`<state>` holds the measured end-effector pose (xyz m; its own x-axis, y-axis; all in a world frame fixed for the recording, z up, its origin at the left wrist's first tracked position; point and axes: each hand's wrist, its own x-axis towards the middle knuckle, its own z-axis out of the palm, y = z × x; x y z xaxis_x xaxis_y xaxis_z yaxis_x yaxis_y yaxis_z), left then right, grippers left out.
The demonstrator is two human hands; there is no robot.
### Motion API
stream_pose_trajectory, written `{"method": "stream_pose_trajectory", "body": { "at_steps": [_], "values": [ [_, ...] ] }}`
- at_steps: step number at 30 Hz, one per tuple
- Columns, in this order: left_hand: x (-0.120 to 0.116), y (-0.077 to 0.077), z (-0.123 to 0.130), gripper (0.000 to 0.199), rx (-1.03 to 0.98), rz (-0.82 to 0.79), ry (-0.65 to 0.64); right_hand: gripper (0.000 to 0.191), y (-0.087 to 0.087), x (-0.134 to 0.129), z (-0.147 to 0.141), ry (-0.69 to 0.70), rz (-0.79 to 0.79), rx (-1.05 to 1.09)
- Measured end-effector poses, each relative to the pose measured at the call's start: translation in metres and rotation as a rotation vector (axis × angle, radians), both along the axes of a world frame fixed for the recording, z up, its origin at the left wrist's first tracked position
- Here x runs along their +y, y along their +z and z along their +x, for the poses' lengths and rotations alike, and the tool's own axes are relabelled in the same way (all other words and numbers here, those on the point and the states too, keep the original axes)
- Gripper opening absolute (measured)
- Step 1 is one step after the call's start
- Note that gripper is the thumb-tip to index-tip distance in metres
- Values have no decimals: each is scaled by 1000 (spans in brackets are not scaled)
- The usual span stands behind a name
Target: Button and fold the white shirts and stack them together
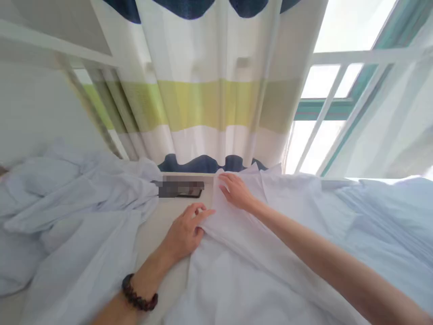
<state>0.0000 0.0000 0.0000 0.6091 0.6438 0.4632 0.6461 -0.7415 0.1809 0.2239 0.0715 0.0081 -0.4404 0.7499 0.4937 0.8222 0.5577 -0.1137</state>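
At the far edge of a pale surface (152,239), two bare hands work on a white cloth (237,234). Left hand (184,230): at the cloth's left edge, fingers bent, index stretched out onto the fabric, thumb and index apart at the tips. Thumb is by the cloth edge; can't tell if any fabric is caught between thumb and the curled fingers. Dark beaded bracelet (138,295) on that wrist. Right hand (236,190): farther forward, near the cloth's far left corner, palm down, fingers reaching left and lightly bent, thumb a bit apart from them, touching the fabric; no clear pinch visible. Cloth lies across the middle, running toward the camera and off to the right, with creases and a fold slanting down under the right forearm. Dark flat object (191,195), partly pixelated, lies left of the cloth's corner, beyond the left hand. Bunched white fabric (91,216) on the left side. Curtain (209,104) with white, yellow-green and navy bands hangs behind; window (324,99) at right.
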Motion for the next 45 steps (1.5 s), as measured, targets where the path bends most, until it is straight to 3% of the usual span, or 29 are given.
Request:
{"method": "stream_pose_trajectory", "body": {
  "at_steps": [4, 12, 15, 18, 22, 25, 29, 33, 40, 45],
  "values": [
    [3, 5, -8, 47, 133, 95, -211, 43, -9, -7, 3, 83, -29, -86],
    [-2, 15, -7, 36, 122, 104, -273, 46, -2, -5, 4, 64, -76, -158],
    [-5, 18, -3, 31, 99, 103, -188, 49, 4, -28, 21, 6, -83, -133],
    [-8, 24, 9, 34, 153, 88, -60, 56, 9, -59, 56, -104, -97, -79],
    [0, 34, 46, 34, 185, 26, 66, 63, 15, -81, 114, -427, -215, -16],
    [13, 30, 85, 39, 248, -45, 150, 68, 11, -85, 148, -627, -315, 1],
    [24, 10, 119, 56, 316, -98, 261, 70, -13, -95, 172, -669, -395, -24],
    [23, -5, 125, 66, 379, -183, 287, 70, -31, -105, 182, -676, -429, -47],
    [26, 2, 124, 72, 429, -219, 338, 71, -23, -111, 200, -673, -430, -58],
    [34, -2, 121, 73, 410, -225, 369, 68, -31, -130, 222, -729, -393, -63]
  ]
}}
